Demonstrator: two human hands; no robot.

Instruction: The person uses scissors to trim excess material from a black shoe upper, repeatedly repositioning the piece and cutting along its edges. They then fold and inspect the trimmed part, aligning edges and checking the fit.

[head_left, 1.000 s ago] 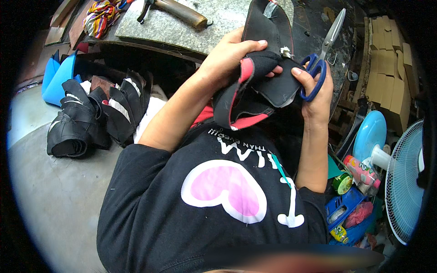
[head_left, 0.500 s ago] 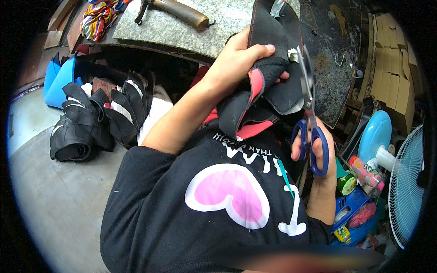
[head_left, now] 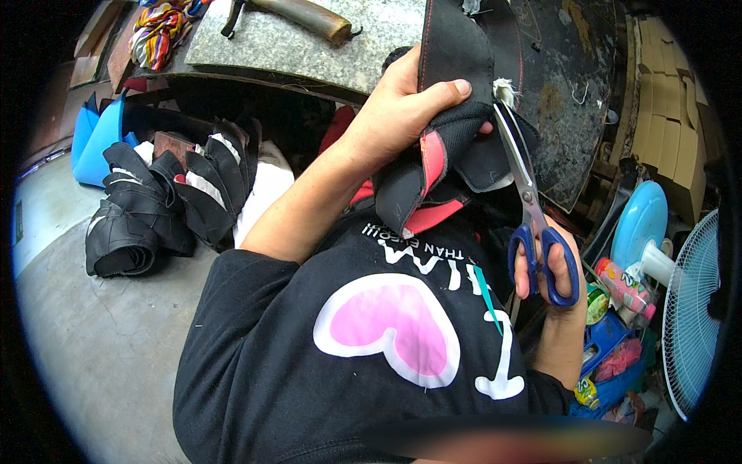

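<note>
A black and red fabric piece (head_left: 440,147) is clamped in the closed left hand (head_left: 398,108), while blue-handled scissors (head_left: 533,224) are gripped by the right hand (head_left: 553,271) at its edge.

You have 1 view: a head-worn fisheye looking steeply down, close over your chest and hands, workbench (head_left: 325,46) at top, floor (head_left: 93,348) at left.

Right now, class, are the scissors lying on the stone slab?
No, the right hand holds the scissors up, tips at the black and red piece gripped by the left hand.
</note>
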